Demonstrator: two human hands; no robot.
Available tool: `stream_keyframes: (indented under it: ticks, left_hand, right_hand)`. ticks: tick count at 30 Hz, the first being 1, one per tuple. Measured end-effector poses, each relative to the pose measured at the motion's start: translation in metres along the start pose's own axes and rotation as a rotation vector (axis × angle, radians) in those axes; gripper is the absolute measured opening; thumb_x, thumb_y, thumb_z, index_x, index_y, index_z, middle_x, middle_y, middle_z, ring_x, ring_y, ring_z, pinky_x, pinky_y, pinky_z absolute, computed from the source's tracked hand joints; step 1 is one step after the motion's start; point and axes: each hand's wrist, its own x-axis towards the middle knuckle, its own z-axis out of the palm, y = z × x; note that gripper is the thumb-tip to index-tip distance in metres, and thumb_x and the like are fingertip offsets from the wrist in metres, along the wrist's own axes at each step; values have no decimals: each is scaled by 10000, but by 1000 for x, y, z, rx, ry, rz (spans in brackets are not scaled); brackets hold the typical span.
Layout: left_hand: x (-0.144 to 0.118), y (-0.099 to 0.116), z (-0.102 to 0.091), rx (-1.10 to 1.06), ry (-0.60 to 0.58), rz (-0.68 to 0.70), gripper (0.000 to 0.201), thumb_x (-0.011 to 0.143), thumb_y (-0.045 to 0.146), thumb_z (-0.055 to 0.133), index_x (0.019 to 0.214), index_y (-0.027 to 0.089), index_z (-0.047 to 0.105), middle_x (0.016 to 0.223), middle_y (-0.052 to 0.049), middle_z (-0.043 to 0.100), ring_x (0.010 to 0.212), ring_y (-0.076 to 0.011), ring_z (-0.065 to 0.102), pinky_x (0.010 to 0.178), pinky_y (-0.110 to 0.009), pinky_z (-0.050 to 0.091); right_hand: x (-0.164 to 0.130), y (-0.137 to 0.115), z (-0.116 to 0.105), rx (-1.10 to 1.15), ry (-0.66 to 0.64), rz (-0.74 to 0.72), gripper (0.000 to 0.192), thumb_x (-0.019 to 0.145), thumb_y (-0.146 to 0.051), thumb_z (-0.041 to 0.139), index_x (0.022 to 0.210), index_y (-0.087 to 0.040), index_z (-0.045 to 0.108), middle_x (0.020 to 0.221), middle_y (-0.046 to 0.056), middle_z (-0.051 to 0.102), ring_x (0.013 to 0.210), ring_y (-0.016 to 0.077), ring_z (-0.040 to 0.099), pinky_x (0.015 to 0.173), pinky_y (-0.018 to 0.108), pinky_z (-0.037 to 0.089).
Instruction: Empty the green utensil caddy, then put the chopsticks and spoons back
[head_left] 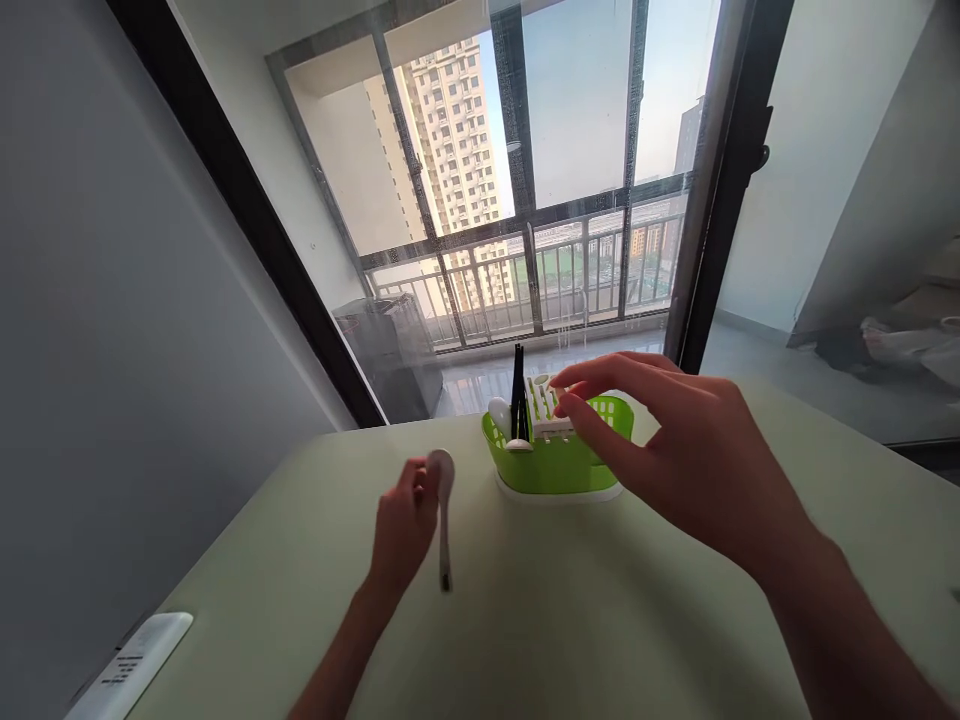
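A green plastic cutlery basket [555, 465] on a white base stands at the far middle of the pale green table [570, 620]. Inside it stand black chopsticks [517, 392], a white spoon [500, 412] and a white ribbed insert. My right hand [675, 450] hovers over the basket's right half, thumb and forefinger pinched near the white insert; whether they grip anything I cannot tell. My left hand [405, 520], to the left of the basket, holds a white spoon [444, 515] by the bowl end, with the handle hanging down toward me.
A white remote control [127, 670] lies at the table's near left corner. Behind the table is a large sliding glass door [525, 170] onto a railed balcony. A grey wall rises at the left. Clutter lies on the floor at the far right.
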Motion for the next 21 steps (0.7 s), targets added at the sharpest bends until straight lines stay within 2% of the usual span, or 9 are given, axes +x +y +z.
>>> stream_keyframes:
  ticks: [3,5,7,11,16,21]
  left_hand:
    - [22,22,-28,-68,229,16,268,1030,496,461,971,245,536,648,50,648,506,-128,613,525,-209,436]
    - [35,37,-40,-88,311,61,236,1032,470,481,981,241,510,682,52,673,476,-110,600,517,-205,446]
    - [45,48,-44,-107,339,109,222,1037,457,486,1028,235,494,787,27,731,491,-105,625,526,-212,461]
    - [60,54,-35,-159,257,180,218,1043,439,481,1106,231,486,922,-8,779,535,-114,672,560,-230,493]
    - [71,39,-4,-216,49,238,171,1036,383,475,1080,234,545,974,-12,795,625,-124,720,591,-224,502]
    - [76,24,18,-159,-89,269,216,1022,393,479,1057,232,619,860,0,779,661,-140,707,589,-222,476]
  right_hand:
    - [0,0,-2,-4,-7,4,103,955,-279,636,1017,-284,717,941,-21,785,939,218,736,789,327,568]
    - [-1,-1,-2,-2,-17,8,105,951,-286,642,1020,-292,720,951,-19,785,940,223,737,764,322,567]
    - [-1,-1,-3,2,-19,6,104,950,-289,643,1022,-296,719,945,-20,784,934,222,737,751,317,563]
    - [-2,-2,-4,9,-18,0,94,952,-282,639,1016,-292,708,928,-24,781,930,215,732,744,304,552]
    - [-2,-6,-1,17,-48,-39,69,963,-270,623,993,-273,684,928,-20,778,884,192,712,740,292,528]
    - [-2,-8,1,45,-56,-50,84,967,-243,604,998,-267,678,938,-6,778,864,190,708,744,295,527]
